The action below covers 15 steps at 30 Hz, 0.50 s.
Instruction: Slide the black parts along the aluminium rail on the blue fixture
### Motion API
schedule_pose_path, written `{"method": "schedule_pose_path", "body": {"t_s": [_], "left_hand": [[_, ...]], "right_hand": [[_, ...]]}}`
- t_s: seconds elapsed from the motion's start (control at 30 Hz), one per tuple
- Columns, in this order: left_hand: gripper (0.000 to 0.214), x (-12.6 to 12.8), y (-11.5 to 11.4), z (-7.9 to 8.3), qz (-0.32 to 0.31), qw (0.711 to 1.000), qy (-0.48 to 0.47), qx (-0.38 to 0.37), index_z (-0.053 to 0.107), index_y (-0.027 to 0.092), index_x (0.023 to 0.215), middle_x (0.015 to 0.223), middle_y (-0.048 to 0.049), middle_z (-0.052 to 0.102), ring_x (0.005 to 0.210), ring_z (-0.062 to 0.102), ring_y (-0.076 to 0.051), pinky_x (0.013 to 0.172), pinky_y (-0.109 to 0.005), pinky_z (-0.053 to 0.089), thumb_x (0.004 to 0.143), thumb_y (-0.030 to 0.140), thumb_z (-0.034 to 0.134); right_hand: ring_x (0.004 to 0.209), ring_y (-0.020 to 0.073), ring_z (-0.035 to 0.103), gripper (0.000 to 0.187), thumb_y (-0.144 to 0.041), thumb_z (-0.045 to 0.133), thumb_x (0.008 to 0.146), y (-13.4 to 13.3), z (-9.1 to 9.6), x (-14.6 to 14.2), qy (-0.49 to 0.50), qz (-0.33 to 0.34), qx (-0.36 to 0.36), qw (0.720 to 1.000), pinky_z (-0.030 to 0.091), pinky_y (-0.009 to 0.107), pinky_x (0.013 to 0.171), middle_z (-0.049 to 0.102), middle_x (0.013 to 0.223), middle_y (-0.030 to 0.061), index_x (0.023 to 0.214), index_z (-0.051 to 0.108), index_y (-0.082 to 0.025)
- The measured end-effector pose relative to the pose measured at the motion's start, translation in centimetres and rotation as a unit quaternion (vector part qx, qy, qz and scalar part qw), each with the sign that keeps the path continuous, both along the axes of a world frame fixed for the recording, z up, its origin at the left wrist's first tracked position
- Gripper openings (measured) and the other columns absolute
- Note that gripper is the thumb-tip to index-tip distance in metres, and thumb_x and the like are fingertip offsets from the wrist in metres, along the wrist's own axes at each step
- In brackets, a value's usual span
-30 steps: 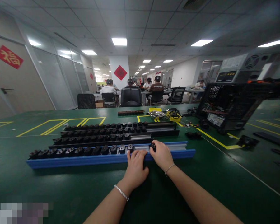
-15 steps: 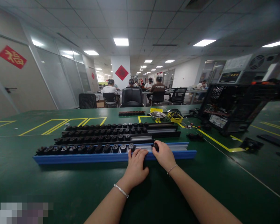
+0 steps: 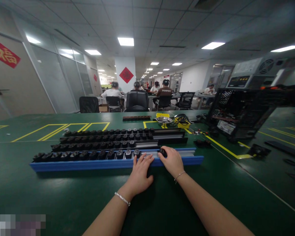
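Note:
A long blue rail point(image 3: 83, 165) lies across the green table point(image 3: 64, 200) in front of me, with a row of several black socket pieces point(image 3: 88, 155) seated along its left part. My left hand point(image 3: 139, 173) rests on the rail's front edge, fingers spread flat over the silver channel beside the last seated piece. My right hand point(image 3: 171, 161) is just to its right, fingers pinched round a small black piece point(image 3: 163, 152) at the rail's channel.
Two black rails point(image 3: 127, 137) filled with similar pieces lie behind the blue one. An open black computer case point(image 3: 238, 113) stands at the right, with a metal bowl point(image 3: 164, 120) and yellow box point(image 3: 183, 124) behind. Loose black parts point(image 3: 259, 150) lie right. People sit at far desks.
Both hands stay on the rail; the left fingers have spread slightly. The view has shifted a little as my head moved.

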<state>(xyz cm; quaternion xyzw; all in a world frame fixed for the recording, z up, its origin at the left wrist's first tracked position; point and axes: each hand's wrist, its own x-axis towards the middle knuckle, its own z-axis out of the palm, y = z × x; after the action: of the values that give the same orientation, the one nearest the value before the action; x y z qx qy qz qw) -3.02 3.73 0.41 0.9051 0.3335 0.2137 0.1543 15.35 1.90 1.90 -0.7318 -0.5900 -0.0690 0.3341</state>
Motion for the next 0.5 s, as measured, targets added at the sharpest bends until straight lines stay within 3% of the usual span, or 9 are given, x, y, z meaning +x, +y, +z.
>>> {"method": "schedule_pose_path", "body": {"t_s": [0.27,0.5], "left_hand": [[0.069,0.1,-0.05,-0.22,0.01,1.0,-0.001,0.016,0.036,0.027,0.133,0.146,-0.0004,0.035,0.139,0.016,-0.022,0.112,-0.056,-0.003,0.067,0.012,0.05],[0.068,0.03,-0.18,-0.19,0.013,0.999,-0.003,0.031,0.037,0.027,0.133,0.144,-0.0001,0.038,0.137,0.021,-0.021,0.113,-0.054,-0.001,0.068,0.01,0.048]], "right_hand": [[0.091,0.0185,0.055,0.023,-0.03,0.049,0.08,-0.16,0.61,-0.18,0.015,-0.023,-0.038,0.999,0.036,0.028,0.08,0.066,0.094,0.0049,0.098,0.061,-0.021],[0.088,0.0182,0.056,0.018,-0.027,0.05,0.078,-0.25,0.54,-0.05,-0.004,-0.041,-0.011,0.999,0.033,0.03,0.082,0.066,0.088,0.0036,0.091,0.061,-0.022]]}}
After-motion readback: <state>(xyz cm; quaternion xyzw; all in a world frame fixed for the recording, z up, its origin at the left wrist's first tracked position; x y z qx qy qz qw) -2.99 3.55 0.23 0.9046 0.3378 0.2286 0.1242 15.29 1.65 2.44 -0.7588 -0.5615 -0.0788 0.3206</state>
